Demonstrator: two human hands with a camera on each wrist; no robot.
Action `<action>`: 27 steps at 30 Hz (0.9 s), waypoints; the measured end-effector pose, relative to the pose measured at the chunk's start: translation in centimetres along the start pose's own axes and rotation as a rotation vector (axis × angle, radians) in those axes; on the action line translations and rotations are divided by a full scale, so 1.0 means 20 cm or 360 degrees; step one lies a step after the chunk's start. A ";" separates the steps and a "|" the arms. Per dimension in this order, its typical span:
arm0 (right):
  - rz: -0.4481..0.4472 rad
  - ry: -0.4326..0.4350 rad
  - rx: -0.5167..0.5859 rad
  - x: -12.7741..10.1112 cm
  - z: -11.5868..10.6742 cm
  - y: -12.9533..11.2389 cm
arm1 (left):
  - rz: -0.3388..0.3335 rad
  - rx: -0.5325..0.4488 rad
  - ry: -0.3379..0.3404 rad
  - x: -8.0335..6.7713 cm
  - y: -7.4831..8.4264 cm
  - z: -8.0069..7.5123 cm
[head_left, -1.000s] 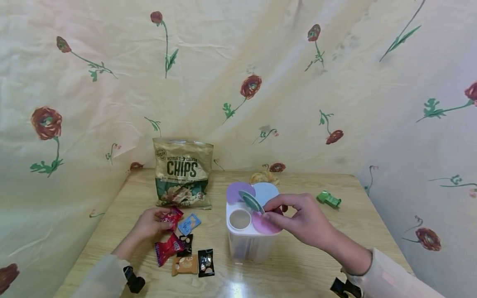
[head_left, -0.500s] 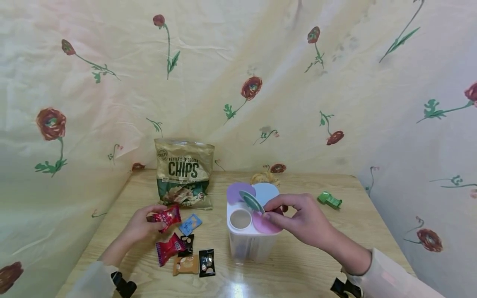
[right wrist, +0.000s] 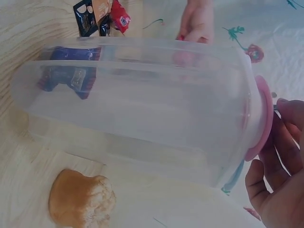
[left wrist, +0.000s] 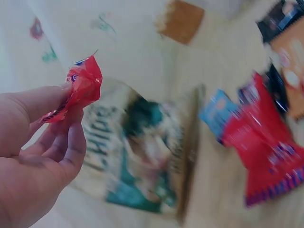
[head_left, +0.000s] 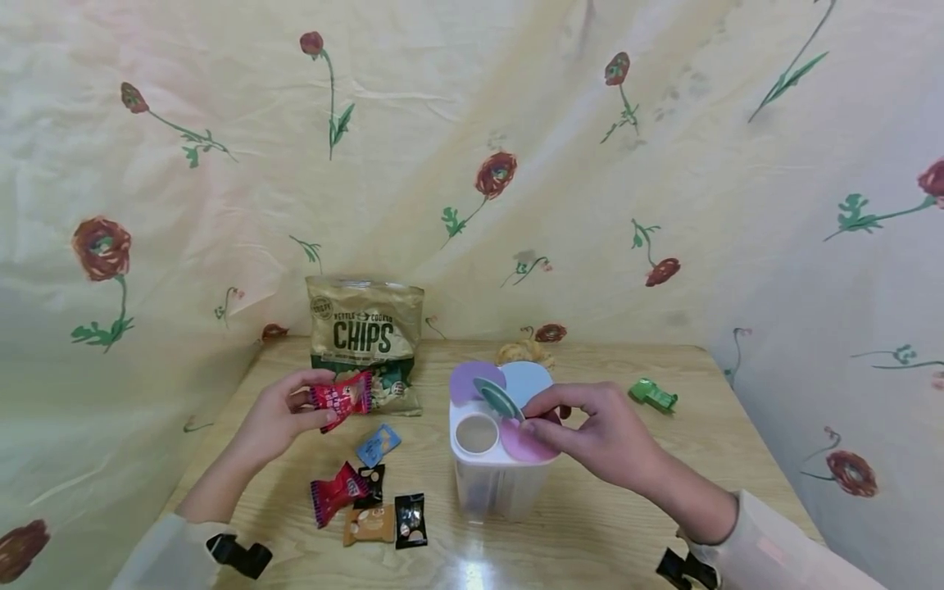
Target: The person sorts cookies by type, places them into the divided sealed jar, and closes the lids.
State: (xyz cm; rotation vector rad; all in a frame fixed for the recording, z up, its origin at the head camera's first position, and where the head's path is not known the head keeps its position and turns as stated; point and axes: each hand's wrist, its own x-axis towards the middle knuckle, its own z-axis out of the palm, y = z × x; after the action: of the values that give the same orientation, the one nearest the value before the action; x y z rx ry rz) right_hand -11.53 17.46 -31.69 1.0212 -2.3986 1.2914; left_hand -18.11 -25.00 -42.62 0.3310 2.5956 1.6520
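My left hand point(head_left: 273, 418) pinches a red wrapped candy point(head_left: 345, 399) between thumb and fingers, in front of the gold and green chips bag point(head_left: 365, 332). In the left wrist view the candy point(left wrist: 85, 83) juts past the fingertips. My right hand point(head_left: 601, 434) pinches a tilted green lid point(head_left: 497, 399) above a clear container point(head_left: 501, 492) with several coloured lids. Its round front-left opening point(head_left: 475, 434) is uncovered. Through the clear wall, the right wrist view shows a dark blue wrapped packet point(right wrist: 71, 71) at the bottom.
Left of the container lie another red candy point(head_left: 338, 494), a blue packet point(head_left: 378, 445), an orange-brown packet point(head_left: 369, 524) and black packets point(head_left: 410, 521). A green wrapped packet point(head_left: 652, 395) lies to the right. Something bread-like point(head_left: 527, 354) sits behind the container.
My left hand has lifted the red candy off the table, up in front of the chips bag. The right hand and green lid have stayed in place.
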 end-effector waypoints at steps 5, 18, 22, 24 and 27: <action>-0.0012 -0.0003 0.0005 0.00 -0.01 -0.01 | 0.0126 0.0025 -0.0020 -0.01 0.16 0.02; -0.0048 0.0022 -0.0030 0.00 0.00 0.00 | 0.0269 -0.0114 -0.0227 -0.05 0.52 0.16; -0.0040 0.0007 -0.0034 -0.01 0.01 0.08 | 0.0335 -0.0057 -0.0275 -0.03 0.60 0.19; -0.0045 -0.0002 -0.0032 -0.02 0.01 0.11 | 0.0357 -0.0035 -0.0312 -0.03 0.63 0.21; -0.0046 -0.0009 -0.0029 -0.02 0.02 0.13 | 0.0437 -0.0005 -0.0378 -0.03 0.68 0.25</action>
State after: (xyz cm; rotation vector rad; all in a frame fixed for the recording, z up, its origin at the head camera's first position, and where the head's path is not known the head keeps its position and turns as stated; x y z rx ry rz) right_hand -12.95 18.35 -33.86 1.0522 -2.3864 1.2558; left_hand -14.72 -15.22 -32.61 0.8607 2.4573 1.5745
